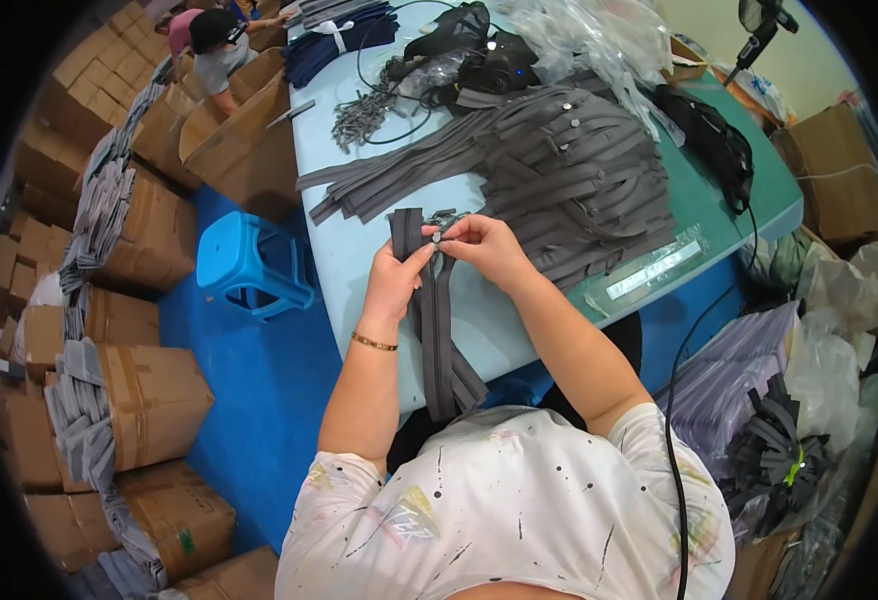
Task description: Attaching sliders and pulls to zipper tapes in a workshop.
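Observation:
A dark grey zipper (437, 340) hangs over the table's near edge, its lower end crossing another strip. My left hand (396, 275) is closed on its upper part, thumb pointing to the right. Close against that thumb, my right hand (484, 247) pinches at a small metallic piece (436, 238) on the zipper, which looks like a slider; the fingertips partly hide it. Just beyond the fingers lie a few small grey pieces (445, 215). To the right spreads a big pile of dark grey zippers (579, 170), with a bundle of long strips (399, 165) reaching left from it.
Small grey zipper pulls (364, 117) lie heaped by a black cable. Black bags (494, 65) and clear plastic (599, 35) cover the table's far side. At left stand a blue stool (244, 260) and stacked cartons (154, 400). A co-worker (221, 60) bends over an open carton (244, 140).

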A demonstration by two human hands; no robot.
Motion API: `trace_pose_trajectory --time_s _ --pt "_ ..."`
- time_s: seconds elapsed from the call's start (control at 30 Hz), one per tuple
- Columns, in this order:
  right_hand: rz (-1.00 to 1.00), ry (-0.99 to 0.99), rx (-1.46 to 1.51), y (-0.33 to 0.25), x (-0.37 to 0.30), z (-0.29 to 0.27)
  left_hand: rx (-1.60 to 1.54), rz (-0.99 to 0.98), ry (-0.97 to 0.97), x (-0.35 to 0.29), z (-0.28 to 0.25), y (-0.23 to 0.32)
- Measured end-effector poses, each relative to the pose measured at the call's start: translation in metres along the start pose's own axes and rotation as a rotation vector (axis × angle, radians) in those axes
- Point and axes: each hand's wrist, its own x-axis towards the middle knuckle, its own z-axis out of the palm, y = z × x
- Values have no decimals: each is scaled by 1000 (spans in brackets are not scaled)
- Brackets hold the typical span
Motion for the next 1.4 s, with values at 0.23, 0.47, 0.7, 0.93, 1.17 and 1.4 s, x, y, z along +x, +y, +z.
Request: trace_pose_trajectory --time_s 0.23,0.47,0.7,0.93,1.17,1.4 --pt "94 8 -111 -6 -1 -2 81 15 -27 -2 1 2" --pt "12 2 -48 -2 -1 -1 34 -41 -37 -3 -1 5" --pt "-68 -16 -109 6 0 0 2 -131 26 2 -6 -1" --pt "-82 -2 -198 9 1 1 -1 -149 64 1 -5 0" --pt "-52 -6 -161 8 0 1 -16 -157 84 1 -5 -2" --pt "-28 -8 -141 7 2 -1 23 -150 80 1 -5 -1"
